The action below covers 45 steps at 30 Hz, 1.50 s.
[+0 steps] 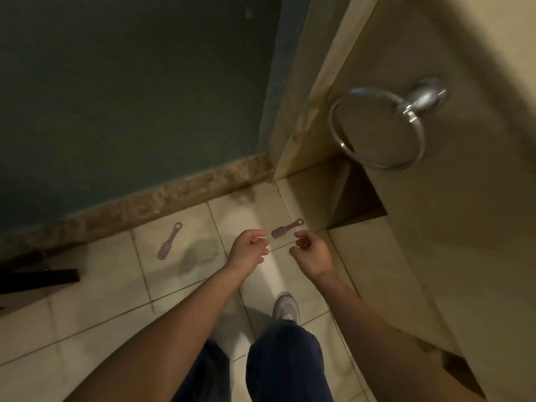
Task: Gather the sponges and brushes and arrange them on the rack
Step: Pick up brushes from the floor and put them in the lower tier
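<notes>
Two small pink brushes lie on the beige tiled floor. One brush (169, 241) is at the left, near the stone threshold, handle pointing away. The other brush (285, 229) lies further right, close to the wall's corner, bristles up. My left hand (250, 249) and my right hand (311, 252) are held out in front of me above the floor, just on my side of the right brush. Both hands have loosely curled fingers and hold nothing. No sponge and no rack is in view.
A dark glass panel fills the upper left above a stone threshold (162, 200). A chrome towel ring (377, 129) hangs on the beige wall at the right. A dark object (37, 278) lies at the left edge. My shoe (285, 306) stands on the tiles below my hands.
</notes>
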Available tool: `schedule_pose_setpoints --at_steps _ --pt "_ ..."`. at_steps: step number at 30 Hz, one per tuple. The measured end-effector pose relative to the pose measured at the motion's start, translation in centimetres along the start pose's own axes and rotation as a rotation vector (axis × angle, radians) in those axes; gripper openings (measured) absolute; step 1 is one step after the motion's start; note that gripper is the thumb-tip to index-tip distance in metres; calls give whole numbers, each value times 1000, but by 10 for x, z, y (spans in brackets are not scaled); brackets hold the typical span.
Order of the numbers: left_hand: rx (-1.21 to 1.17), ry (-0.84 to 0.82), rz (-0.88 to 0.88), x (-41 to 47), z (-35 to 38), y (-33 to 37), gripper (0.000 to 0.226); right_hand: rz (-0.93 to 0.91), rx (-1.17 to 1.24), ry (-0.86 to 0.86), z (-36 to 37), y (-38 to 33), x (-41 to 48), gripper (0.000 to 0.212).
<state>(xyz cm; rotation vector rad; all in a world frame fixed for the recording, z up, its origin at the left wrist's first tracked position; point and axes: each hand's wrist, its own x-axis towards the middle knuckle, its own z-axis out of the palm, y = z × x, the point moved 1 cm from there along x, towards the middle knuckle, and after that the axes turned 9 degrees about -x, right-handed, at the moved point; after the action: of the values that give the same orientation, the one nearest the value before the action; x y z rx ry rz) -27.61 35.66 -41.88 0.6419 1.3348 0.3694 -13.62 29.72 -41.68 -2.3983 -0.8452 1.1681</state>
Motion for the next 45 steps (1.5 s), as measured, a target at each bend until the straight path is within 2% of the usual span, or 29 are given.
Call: schedule_pose_setpoints --at_steps 8,14,21,28,34,37,39,42,45 --pt "-33 0 -3 189 6 -120 29 -54 -32 -1 112 123 183 32" --pt "-6 -47 5 275 8 -172 34 -96 -175 -6 164 175 270 43" --pt "-16 -19 -26 315 19 -202 38 -291 -561 0 186 196 309 46" --pt "-60 -11 -45 326 27 -215 33 -381 -724 85 195 207 321 43" --pt "-109 30 -41 331 27 -224 31 -447 -922 118 201 207 326 22" --pt "-161 84 -32 329 21 -228 28 -449 -993 108 204 208 323 30" --pt "-209 128 -17 327 14 -230 26 -431 -897 130 205 205 318 31" --pt "-266 173 15 324 2 -230 23 -238 -443 -26 213 189 305 35" --pt "-367 195 14 321 -12 -225 19 -155 -26 -161 231 166 295 24"
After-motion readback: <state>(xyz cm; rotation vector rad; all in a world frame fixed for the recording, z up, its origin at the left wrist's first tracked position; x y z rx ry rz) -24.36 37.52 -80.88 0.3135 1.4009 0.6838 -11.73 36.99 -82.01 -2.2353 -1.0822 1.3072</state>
